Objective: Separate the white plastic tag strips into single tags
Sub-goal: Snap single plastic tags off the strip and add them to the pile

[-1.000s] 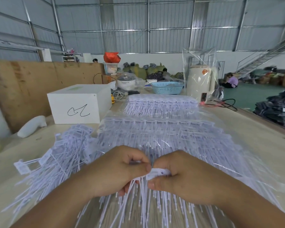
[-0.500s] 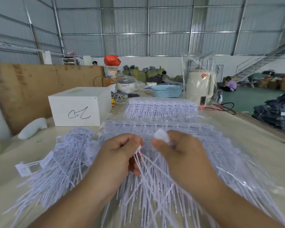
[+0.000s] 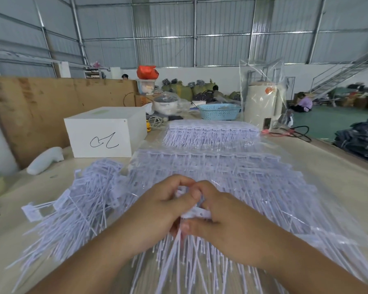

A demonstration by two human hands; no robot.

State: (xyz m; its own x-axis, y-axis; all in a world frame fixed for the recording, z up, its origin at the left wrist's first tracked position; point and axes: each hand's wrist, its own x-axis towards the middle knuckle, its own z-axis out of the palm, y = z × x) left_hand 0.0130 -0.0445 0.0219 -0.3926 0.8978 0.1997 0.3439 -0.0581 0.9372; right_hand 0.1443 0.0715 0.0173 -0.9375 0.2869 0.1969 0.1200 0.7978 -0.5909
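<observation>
Left hand: we see the left hand [image 3: 157,211] at centre, fingers curled and pinching one end of a white tag strip [image 3: 197,213].
Right hand: the right hand [image 3: 223,221] meets it knuckle to knuckle, thumb and fingers pinching the strip's flat head from the other side.
Where the strip is: held between both hands just above the table [image 3: 331,187], its thin tails hanging down toward us.
Step in hand: we judge this to be the snap or twist that frees one tag from its strip (the join itself is hidden by the fingers).
Next move: it likely calls for pulling the hands apart, then dropping the freed tag on the loose tag pile [image 3: 77,209] to the left.
Work left: a bagged stack of tag strips [image 3: 221,166] lies right behind the hands, and a second stack of strips [image 3: 210,132] sits farther back, so much appears undone.
Around: a white box [image 3: 102,132] with a black scribble stands behind the loose pile; a blue basket [image 3: 219,112] and a cream cylindrical appliance [image 3: 261,105] wrapped in clear plastic stand at the far end.
In the way: the hanging tails cross and may snag each other.
</observation>
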